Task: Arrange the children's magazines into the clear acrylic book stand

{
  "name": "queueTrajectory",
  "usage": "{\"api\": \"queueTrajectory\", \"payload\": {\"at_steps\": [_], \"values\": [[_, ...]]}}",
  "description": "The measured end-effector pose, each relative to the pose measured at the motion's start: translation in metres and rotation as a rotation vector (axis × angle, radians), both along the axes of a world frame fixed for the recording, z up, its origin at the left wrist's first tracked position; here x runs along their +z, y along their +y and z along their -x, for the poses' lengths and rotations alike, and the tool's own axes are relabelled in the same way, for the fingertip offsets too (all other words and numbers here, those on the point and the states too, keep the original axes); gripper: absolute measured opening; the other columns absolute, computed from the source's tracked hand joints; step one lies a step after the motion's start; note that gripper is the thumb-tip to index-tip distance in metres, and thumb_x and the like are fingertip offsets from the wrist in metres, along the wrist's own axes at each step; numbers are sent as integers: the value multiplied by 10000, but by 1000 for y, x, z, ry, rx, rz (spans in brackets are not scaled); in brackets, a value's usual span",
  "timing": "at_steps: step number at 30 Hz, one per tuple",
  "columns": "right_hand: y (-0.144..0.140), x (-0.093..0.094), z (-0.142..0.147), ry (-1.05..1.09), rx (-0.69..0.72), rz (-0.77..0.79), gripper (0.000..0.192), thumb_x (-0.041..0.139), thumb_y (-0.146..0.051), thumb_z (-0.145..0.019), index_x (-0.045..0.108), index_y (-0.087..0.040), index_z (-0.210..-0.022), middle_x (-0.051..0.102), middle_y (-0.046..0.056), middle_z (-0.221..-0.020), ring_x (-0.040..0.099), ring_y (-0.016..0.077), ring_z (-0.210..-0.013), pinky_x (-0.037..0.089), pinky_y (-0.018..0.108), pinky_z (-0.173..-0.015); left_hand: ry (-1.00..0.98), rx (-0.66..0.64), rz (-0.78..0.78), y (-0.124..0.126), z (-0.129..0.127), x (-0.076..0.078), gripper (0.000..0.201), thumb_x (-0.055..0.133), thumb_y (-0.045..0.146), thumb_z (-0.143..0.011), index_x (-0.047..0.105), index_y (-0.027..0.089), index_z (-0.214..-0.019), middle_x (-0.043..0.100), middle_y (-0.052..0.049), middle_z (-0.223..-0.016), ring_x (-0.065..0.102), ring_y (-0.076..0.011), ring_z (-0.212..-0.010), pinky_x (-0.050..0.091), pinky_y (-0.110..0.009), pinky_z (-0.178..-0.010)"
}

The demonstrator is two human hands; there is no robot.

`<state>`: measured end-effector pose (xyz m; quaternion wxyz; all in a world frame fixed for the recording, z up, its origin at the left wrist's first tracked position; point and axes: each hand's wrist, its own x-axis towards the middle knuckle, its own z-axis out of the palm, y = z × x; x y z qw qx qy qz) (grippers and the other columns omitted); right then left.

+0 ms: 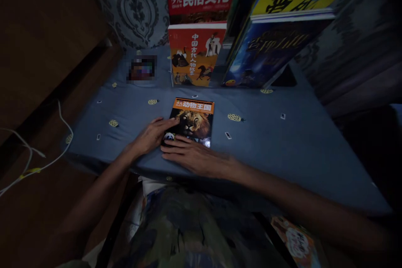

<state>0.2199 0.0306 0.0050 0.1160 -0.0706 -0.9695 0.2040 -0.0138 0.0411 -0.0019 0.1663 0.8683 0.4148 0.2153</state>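
A closed book (196, 123) with a lion's head and an orange title band on its cover lies flat on the blue tablecloth (257, 146). My left hand (153, 135) rests at the book's left edge, its fingers stretched over the cover. Across the lower part of the cover lies my right hand (191, 155), flat with fingers extended, hiding the bottom edge. A small panda picture shows between the two hands. Neither hand is wrapped round anything.
Behind the book stand a red-orange book (197, 56) and a dark blue book (266, 50), with more books behind them. A blurred item (142, 68) lies at the back left. White cables (58, 155) hang at the left. Another book (295, 243) is below the table at right.
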Motion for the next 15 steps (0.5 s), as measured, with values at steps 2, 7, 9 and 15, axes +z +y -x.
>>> {"api": "queueTrajectory", "payload": {"at_steps": [2, 7, 9, 15], "values": [[-6, -1, -15, -16, -10, 47, 470, 480, -82, -949, 529, -169, -1408, 461, 94, -1559, 307, 201, -1503, 190, 485, -1259, 34, -4, -20, -2, -1, -1, 586, 376, 10, -877, 544, 229, -1394, 599, -71, -1434, 542, -168, -1351, 370, -467, -1170], [-24, 1, -55, -25, -112, 169, 618, 478, -13, -883, 482, -245, -1456, 501, 56, -1533, 253, 179, -1521, 91, 544, -1262, 90, -6, -21, -4, -4, 5, 562, 385, 7, -867, 585, 225, -1345, 603, -74, -1427, 542, -171, -1352, 382, -479, -1162], [-30, 4, -64, -21, -152, 197, 609, 469, -23, -908, 468, -261, -1469, 533, 53, -1508, 263, 186, -1518, 70, 573, -1256, 104, 3, -22, -3, -6, 8, 501, 396, 45, -897, 604, 217, -1319, 628, -76, -1398, 565, -179, -1330, 387, -479, -1159], [-42, 14, -42, -59, -202, 185, 454, 496, -165, -977, 515, -160, -1431, 444, 169, -1556, 233, 285, -1527, 115, 638, -1224, 221, 64, -93, 9, -21, 28, 378, 405, 153, -958, 645, 187, -1248, 691, -90, -1308, 630, -212, -1250, 414, -474, -1134]]}}
